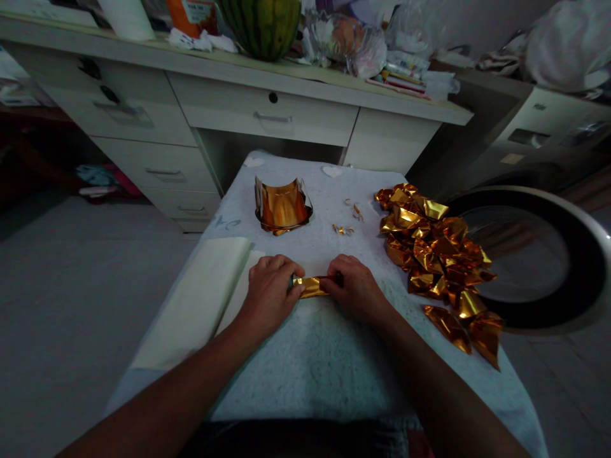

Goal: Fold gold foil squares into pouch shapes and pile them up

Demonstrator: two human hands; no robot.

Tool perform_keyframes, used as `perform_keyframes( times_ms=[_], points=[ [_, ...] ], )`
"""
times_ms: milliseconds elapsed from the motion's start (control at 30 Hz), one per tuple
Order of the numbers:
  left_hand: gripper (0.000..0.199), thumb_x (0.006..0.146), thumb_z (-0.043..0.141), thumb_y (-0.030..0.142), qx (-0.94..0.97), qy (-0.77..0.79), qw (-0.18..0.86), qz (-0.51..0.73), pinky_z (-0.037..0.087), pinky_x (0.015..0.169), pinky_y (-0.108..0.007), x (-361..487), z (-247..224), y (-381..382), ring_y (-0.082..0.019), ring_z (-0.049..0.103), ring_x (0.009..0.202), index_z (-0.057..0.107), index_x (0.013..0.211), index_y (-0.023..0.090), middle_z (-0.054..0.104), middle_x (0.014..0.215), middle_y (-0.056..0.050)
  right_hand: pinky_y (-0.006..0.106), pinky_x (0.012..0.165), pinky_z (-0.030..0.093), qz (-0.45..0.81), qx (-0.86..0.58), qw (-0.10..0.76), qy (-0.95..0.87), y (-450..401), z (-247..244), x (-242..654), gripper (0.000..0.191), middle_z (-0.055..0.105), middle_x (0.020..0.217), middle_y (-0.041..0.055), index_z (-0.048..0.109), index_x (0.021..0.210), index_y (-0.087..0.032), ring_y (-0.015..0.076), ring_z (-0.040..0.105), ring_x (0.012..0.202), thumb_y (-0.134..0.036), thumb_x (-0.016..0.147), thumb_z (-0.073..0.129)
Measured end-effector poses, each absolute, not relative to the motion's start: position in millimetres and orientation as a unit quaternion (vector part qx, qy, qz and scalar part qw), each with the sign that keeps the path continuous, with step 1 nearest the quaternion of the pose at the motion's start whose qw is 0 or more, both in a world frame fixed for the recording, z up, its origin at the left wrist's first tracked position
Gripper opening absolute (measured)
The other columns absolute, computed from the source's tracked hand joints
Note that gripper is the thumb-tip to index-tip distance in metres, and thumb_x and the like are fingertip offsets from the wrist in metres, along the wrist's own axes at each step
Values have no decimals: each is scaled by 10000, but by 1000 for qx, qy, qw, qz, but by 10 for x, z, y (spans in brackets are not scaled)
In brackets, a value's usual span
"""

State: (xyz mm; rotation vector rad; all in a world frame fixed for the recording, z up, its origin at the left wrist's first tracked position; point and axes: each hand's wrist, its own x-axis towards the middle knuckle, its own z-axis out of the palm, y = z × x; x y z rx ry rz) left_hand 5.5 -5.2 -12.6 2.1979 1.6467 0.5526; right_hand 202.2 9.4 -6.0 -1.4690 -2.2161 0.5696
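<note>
The gold foil strip (314,286) lies crosswise between the two hands, low over the counter (305,369), its middle bare and its ends running under the fingers. The left grip (273,283) pinches its left end between thumb and fingers; the right grip (356,285) pinches its right end, knuckles uppermost. Just beyond are small twisted scraps (342,229) and, farther left, a curved stack of foil (282,205). Pale paper (195,299) lies beside the left grip, partly behind that forearm. Well right, folded gold pieces (446,251) form a long heap.
</note>
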Motion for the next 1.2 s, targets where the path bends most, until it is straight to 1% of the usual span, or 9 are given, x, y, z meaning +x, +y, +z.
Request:
perform_keyframes(
  times_ms=[167,367,633,733,933,1067,1200],
  points=[
    [194,813,658,181,777,567,176,209,378,893,-425,68,-106,-40,-273,502,1040,657,995,247,652,1046,-32,284,684,330,204,-530,205,-797,97,-48,2008,205,537,741,4,526,682,-183,156,474,735,-145,797,691],
    [248,798,670,147,776,561,182,225,393,883,-417,66,-98,-31,-270,507,1031,630,1022,244,664,1041,-29,283,686,329,206,-527,205,-799,86,-53,2014,211,537,735,2,521,677,-184,157,471,737,-141,793,691],
    [257,802,663,151,775,562,183,224,396,894,-423,82,-100,-32,-268,521,1037,618,1034,251,669,1050,-30,289,689,333,204,-526,206,-800,89,-68,2018,209,535,738,4,518,681,-187,160,471,738,-155,805,684],
    [244,804,660,159,774,563,179,225,397,895,-417,75,-111,-35,-265,519,1034,616,1027,246,666,1048,-30,291,687,334,202,-524,206,-801,89,-68,2020,214,532,733,2,516,677,-188,159,469,730,-161,805,685],
    [130,803,665,232,778,573,161,204,403,864,-408,24,-141,-38,-269,517,997,629,928,227,642,997,-41,288,688,336,213,-525,209,-797,92,-50,2020,213,540,730,0,525,673,-187,155,476,727,-155,803,690],
    [107,799,670,268,772,584,148,201,407,890,-422,1,-143,-45,-270,512,996,644,889,217,612,988,-53,288,692,340,215,-525,204,-798,97,-52,2023,210,541,735,1,528,677,-185,155,476,730,-157,802,694],
    [89,796,670,275,768,592,144,200,415,878,-422,-2,-128,-50,-272,511,991,654,858,214,595,972,-58,290,693,342,210,-523,209,-799,100,-72,2036,199,547,740,1,533,684,-188,157,477,733,-160,802,690]
  ],
)
